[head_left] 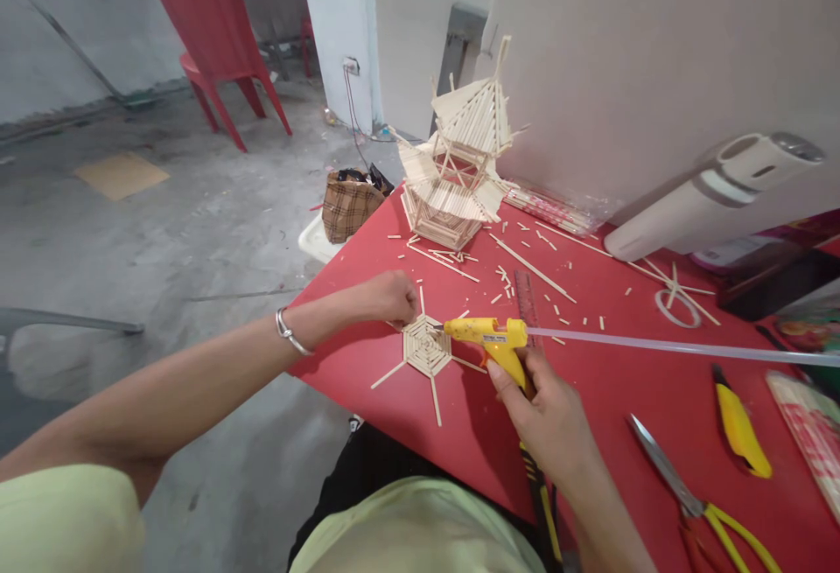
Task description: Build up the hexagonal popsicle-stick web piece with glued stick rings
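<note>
My right hand point(548, 415) is wrapped around the handle of a yellow hot glue gun point(502, 332), with a long clear glue stick point(656, 345) trailing from its rear. The nozzle points left, over the upper right part of a hexagonal web of thin wooden sticks point(426, 347) lying flat on the red table point(367, 354). Several spokes stick out past the web's rim. At its upper left edge, my left hand point(394, 297) is closed, its fingertips turned away from view. Whatever those fingers pinch is hidden.
A tiered stick pagoda point(459, 162) stands at the far corner. Loose stick pieces, a ruler point(525, 293) and a tape ring point(678, 309) lie ahead. Scissors point(689, 494), a yellow cutter point(738, 424) and packaged sticks point(810, 433) lie right. A white tumbler point(696, 201) leans by the wall.
</note>
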A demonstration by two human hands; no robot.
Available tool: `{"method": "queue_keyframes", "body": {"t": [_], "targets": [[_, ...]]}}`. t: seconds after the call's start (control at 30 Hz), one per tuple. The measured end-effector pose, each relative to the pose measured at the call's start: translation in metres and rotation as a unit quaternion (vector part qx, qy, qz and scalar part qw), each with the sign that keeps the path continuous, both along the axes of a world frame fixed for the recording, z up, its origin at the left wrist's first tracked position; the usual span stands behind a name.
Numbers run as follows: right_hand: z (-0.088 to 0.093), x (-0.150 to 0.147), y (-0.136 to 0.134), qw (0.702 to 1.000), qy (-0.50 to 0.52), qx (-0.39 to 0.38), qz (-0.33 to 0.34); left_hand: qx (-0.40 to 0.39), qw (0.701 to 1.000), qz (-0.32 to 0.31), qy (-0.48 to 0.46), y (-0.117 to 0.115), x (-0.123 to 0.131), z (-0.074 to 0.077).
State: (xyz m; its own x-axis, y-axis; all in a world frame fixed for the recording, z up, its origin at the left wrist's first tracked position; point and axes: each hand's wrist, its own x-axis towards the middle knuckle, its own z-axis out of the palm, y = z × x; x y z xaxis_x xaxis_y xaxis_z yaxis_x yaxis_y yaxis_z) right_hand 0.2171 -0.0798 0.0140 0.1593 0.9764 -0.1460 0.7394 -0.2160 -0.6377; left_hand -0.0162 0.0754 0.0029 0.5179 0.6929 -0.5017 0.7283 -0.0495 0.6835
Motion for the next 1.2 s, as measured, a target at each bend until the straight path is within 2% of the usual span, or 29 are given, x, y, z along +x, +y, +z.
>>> {"method": "queue_keyframes", "body": {"t": [0.3, 0.53, 0.8, 1.0, 1.2], "targets": [[-0.001, -0.001, -0.001, 1.0, 0.011, -0.003, -0.01, -0.023, 0.999, 0.013, -0.033, 0.003, -0.003, -0.012], [-0.005, 0.001, -0.001, 0.999, 0.031, -0.011, -0.018, -0.032, 0.998, 0.022, -0.046, 0.001, -0.003, -0.007], [-0.022, 0.009, 0.005, 0.996, 0.082, 0.004, -0.046, -0.005, 0.999, 0.03, -0.02, -0.001, -0.001, -0.003], [-0.035, 0.009, 0.007, 0.991, 0.126, -0.023, -0.042, -0.01, 0.997, 0.055, -0.044, -0.013, -0.02, 0.003], [-0.034, 0.006, 0.004, 0.992, 0.121, -0.012, -0.04, -0.072, 0.989, 0.117, -0.059, -0.032, -0.036, -0.001]]}}
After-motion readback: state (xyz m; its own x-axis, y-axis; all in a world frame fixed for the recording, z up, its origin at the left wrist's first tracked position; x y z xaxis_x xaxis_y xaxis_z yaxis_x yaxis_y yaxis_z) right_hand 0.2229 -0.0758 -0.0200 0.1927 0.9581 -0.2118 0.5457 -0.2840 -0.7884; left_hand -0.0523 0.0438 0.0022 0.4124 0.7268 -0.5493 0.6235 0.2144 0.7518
